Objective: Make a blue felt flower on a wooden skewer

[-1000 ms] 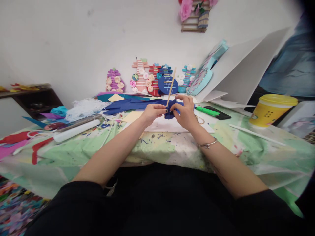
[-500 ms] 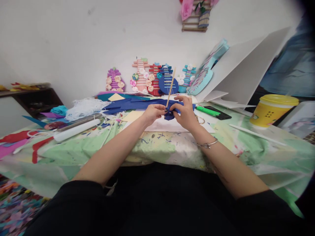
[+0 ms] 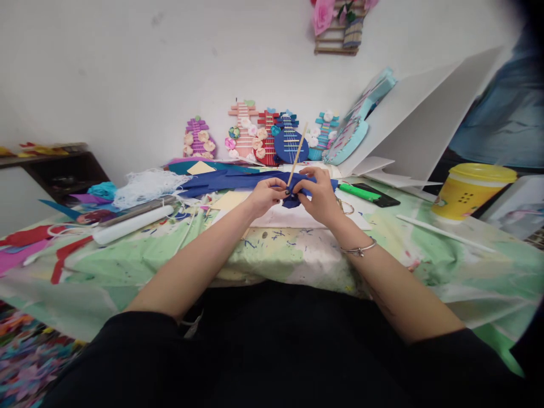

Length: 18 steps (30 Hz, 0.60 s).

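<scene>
paper (image 3: 290,202), dark blue and crumpled, sits between the person's two hands, above a white sheet (image 3: 280,219) on the table. the left hand (image 3: 264,198) has its fingertips closed at the lower end of a thin stick (image 3: 298,156), where stick and paper meet; the stick slants up toward one o'clock. the right hand (image 3: 317,195) grips the paper's right side between thumb and fingers, its other fingers bent. a bracelet (image 3: 359,249) circles the right wrist.

from the hands, a blue toy guitar (image 3: 285,148) stands at twelve o'clock against the wall, among others in purple, pink, red and teal. a green plastic tool (image 3: 360,192) lies just beside the right hand at three o'clock, with a yellow cup (image 3: 470,195) farther out that way. at nine o'clock lies a heap of white string (image 3: 148,190).
</scene>
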Available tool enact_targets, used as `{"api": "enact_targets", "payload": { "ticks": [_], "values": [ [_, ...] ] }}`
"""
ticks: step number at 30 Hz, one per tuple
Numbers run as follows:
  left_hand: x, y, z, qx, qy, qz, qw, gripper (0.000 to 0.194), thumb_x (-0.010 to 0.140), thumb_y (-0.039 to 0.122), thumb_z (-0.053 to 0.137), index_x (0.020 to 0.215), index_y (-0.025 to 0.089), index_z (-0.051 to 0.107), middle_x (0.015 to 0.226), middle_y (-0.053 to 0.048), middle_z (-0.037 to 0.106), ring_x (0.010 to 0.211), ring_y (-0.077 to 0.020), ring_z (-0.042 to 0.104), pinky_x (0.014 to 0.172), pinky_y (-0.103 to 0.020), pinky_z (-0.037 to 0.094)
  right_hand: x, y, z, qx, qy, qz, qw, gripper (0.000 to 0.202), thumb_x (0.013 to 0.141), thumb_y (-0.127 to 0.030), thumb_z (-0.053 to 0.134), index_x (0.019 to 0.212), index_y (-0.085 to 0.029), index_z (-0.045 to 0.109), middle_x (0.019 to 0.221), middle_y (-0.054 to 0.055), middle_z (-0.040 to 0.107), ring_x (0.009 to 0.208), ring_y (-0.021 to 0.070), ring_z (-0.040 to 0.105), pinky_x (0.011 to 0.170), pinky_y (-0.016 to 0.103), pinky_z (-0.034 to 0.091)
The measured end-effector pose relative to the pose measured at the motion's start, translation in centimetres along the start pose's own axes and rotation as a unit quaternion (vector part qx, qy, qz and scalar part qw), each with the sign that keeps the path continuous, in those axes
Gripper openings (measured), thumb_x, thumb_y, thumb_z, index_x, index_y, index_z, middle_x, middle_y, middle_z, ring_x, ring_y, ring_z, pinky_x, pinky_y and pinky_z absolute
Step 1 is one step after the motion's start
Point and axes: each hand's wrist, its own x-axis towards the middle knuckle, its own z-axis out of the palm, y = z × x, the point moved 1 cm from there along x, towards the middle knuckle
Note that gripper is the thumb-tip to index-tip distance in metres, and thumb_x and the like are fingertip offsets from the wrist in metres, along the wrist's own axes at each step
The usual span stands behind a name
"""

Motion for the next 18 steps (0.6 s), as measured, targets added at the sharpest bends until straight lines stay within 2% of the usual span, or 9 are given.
{"api": "enact_targets", "payload": {
  "ticks": [7, 18],
  "values": [
    [0.27, -0.16, -0.22, 0.002, -0.001, -0.002, 1.0, 0.021, 0.053, 0.007, 0.076, 0.07, 0.011, 0.065, 0.066, -0.003, 0.063, 0.062, -0.0123, 0.058, 0.064, -0.028, 0.04, 0.02, -0.22, -0.21, 0.014, 0.01, -0.004, 1.0, 0.015, 0.074, -0.01, 0.058, 0.08, -0.021, 0.066, 0.118, 0.009, 0.053, 0.107, 0.0266, 0.049, 0.094, 0.049, 0.041],
    [0.49, -0.24, -0.38, -0.008, 0.023, -0.02, 1.0, 0.024, 0.047, 0.006, 0.076, 0.068, 0.011, 0.065, 0.066, -0.004, 0.064, 0.065, -0.0138, 0.06, 0.067, -0.03, 0.043, 0.21, -0.44, -0.79, 0.022, 0.048, 0.018, 0.998, 0.012, 0.079, -0.015, 0.056, 0.085, -0.023, 0.062, 0.118, 0.01, 0.054, 0.104, 0.0262, 0.053, 0.094, 0.05, 0.043]
  ]
}}
